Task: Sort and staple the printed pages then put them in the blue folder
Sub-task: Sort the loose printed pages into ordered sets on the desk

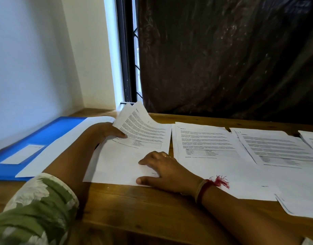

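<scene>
Several pages [143,127] held raised by left hand [108,132]; right hand [163,171] rests flat.

This is a paperwork corner in a home or a small office; which of the 2 cannot be told. A wooden table [143,209] with a plank top stands pushed into the corner of 2 plain pale walls [28,59]. Behind its far edge is a dark-framed window [125,50] with a diagonal metal grille [136,68], mostly covered by a dark brown curtain [222,50]. Rows of printed pages [205,142] cover the top, and a blue folder [46,131] lies at the left edge.
</scene>
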The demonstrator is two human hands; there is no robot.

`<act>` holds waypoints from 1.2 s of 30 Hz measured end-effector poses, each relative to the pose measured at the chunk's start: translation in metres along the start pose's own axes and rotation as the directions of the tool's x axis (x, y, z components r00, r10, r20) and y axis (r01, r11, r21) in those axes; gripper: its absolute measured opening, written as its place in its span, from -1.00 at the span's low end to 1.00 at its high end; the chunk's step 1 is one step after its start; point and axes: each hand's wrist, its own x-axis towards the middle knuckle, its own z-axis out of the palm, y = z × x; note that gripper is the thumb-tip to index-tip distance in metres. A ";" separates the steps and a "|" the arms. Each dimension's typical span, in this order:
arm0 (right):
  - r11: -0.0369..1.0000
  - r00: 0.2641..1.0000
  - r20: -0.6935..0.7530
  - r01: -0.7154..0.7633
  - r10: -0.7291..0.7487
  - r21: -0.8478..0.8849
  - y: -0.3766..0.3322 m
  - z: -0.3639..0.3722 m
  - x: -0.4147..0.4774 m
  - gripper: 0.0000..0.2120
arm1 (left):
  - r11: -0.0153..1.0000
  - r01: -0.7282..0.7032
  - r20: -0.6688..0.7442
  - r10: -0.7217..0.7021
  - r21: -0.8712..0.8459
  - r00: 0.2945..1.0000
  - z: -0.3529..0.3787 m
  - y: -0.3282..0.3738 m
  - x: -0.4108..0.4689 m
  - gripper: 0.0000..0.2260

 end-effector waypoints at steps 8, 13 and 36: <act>0.986 0.994 -0.093 0.069 -0.055 0.153 0.002 0.000 -0.001 -0.39 | 0.958 -0.065 -0.053 0.052 -0.281 0.997 -0.027 -0.005 -0.018 -0.56; 0.883 0.798 -0.572 0.117 0.188 0.454 0.003 -0.025 0.000 -0.45 | 0.836 -0.225 -0.154 0.171 -0.500 0.973 -0.048 0.019 -0.038 -0.45; 0.488 0.616 -0.166 -0.400 0.770 0.776 0.123 -0.119 -0.060 -0.66 | 0.664 -0.222 -0.016 0.302 -0.714 0.953 0.139 0.102 -0.011 -0.68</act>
